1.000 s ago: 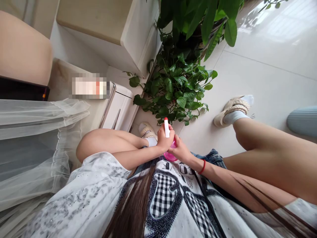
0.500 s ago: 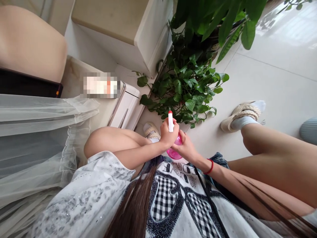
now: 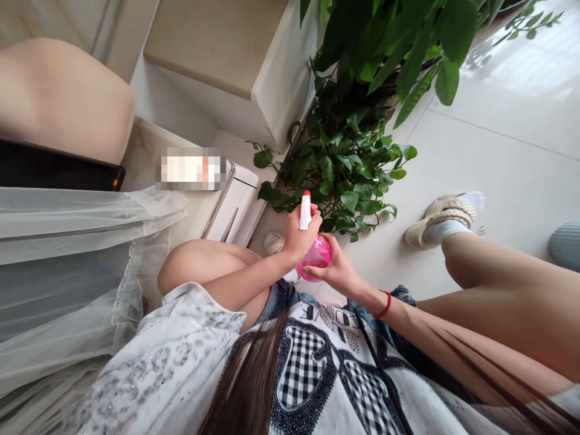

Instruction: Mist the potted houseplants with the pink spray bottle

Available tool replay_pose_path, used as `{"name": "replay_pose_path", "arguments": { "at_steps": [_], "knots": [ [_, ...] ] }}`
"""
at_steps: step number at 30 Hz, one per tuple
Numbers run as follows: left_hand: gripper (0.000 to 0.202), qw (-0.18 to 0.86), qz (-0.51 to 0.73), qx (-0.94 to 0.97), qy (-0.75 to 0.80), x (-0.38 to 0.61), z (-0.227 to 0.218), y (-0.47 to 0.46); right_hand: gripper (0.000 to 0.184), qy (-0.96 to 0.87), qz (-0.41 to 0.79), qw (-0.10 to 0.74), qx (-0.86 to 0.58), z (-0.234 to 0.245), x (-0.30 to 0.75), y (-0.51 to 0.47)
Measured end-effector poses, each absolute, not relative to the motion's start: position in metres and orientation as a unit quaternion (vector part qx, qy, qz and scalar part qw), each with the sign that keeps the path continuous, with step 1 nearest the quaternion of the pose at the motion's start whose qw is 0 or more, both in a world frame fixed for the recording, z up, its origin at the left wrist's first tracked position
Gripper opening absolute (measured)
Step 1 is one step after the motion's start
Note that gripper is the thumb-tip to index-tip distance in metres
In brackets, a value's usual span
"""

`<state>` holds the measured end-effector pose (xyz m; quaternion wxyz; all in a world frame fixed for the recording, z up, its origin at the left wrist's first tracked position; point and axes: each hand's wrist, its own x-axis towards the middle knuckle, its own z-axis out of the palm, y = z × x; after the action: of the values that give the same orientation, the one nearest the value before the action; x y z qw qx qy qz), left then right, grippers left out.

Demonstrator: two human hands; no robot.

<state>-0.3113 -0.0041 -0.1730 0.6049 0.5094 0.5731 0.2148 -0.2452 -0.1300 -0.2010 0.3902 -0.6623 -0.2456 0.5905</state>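
Observation:
Between my knees I hold a spray bottle with a see-through pink body (image 3: 321, 249) and a white spray head (image 3: 305, 215) tipped with red. My left hand (image 3: 296, 234) is closed around the bottle's neck and spray head, which points toward the plants. Lower down, my right hand (image 3: 339, 266) wraps the pink body from the right side, thumb across its front. Just beyond the nozzle are the glossy leaves of a trailing green plant (image 3: 348, 166). The trigger is mostly hidden by my left fingers.
A larger broad-leaved plant (image 3: 403, 42) overhangs at the top. To the left stand a white bin-like box (image 3: 233, 202), a stone-topped step (image 3: 208, 42) and a sheer curtain (image 3: 67, 241). My shoes rest on the tiled floor (image 3: 502, 157); a ribbed grey-blue object (image 3: 566, 241) sits far right.
Both hands and the spray bottle have shifted slightly left, and the bottle has tilted so more of its pink body shows. The whole view has moved down a little.

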Motion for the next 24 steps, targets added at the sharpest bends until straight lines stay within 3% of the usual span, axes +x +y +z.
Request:
{"name": "replay_pose_path", "arguments": {
  "at_steps": [7,15,20,24],
  "knots": [
    [0.034,0.618,0.151,0.553,0.539,-0.307,-0.170,0.010,0.082,-0.223,0.563,0.441,-0.662,-0.199,-0.250,-0.119],
    [0.019,0.560,0.142,0.627,0.522,-0.309,-0.163,0.013,0.082,-0.229,0.569,0.449,-0.650,-0.195,-0.255,-0.116],
    [0.024,0.532,0.143,0.627,0.552,-0.311,-0.172,0.006,0.081,-0.244,0.566,0.421,-0.665,-0.194,-0.253,-0.120],
    [0.016,0.542,0.156,0.617,0.549,-0.309,-0.172,0.004,0.082,-0.258,0.564,0.414,-0.666,-0.197,-0.250,-0.123]
  ]
}}
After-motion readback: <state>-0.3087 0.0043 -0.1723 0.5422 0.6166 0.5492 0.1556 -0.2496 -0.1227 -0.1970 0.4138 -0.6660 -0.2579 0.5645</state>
